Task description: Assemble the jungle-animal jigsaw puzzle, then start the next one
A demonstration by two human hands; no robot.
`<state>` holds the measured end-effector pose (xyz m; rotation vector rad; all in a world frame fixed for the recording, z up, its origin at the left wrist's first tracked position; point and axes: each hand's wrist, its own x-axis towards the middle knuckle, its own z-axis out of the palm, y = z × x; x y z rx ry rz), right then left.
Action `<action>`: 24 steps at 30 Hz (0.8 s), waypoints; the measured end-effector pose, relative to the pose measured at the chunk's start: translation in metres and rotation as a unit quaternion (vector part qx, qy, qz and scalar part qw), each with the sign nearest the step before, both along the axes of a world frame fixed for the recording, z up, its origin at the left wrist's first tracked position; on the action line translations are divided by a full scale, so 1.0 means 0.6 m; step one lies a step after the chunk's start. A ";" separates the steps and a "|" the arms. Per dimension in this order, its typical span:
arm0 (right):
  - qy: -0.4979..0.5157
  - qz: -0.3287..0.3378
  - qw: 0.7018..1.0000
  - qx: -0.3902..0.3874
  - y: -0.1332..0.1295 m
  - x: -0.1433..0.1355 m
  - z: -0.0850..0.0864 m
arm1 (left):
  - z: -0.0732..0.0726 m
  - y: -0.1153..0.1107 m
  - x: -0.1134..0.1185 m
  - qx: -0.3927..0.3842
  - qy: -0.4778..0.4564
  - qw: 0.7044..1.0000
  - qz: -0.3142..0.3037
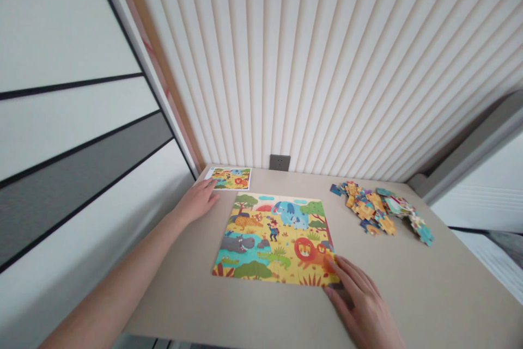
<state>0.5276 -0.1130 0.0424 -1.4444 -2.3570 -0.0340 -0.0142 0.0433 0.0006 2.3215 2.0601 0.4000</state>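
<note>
One pale counter (183, 305) carries everything, and the animal puzzle (275, 240) lies flat on it between my arms. It looks light, stiff and thin; if it is joined pieces, as it seems, it could buckle or split when lifted by one corner, so I judge two opposite edges the safer hold. My right hand (359, 294) is at its near right corner, fingers over the edge, thumb apart below; whether they pinch I cannot tell, since my hand hides that corner. To the right, loose puzzle pieces (365, 210) overlap, so many are covered and uncountable. Far left, my left hand (198, 198) rests loosely, fingers slightly apart, fingertips on a small picture card (235, 177), covering part of its print
</note>
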 end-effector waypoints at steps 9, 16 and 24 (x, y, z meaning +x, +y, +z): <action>-0.005 0.005 0.999 -0.040 0.018 0.008 0.004 | -0.028 0.022 -0.016 -0.016 0.000 1.000 0.008; -0.005 0.048 0.998 -0.034 0.026 0.006 -0.001 | -0.045 0.017 0.006 0.016 -0.024 0.999 -0.015; -0.045 0.066 0.996 -0.046 0.026 0.009 0.000 | -0.024 0.018 0.059 0.035 -0.047 0.997 -0.054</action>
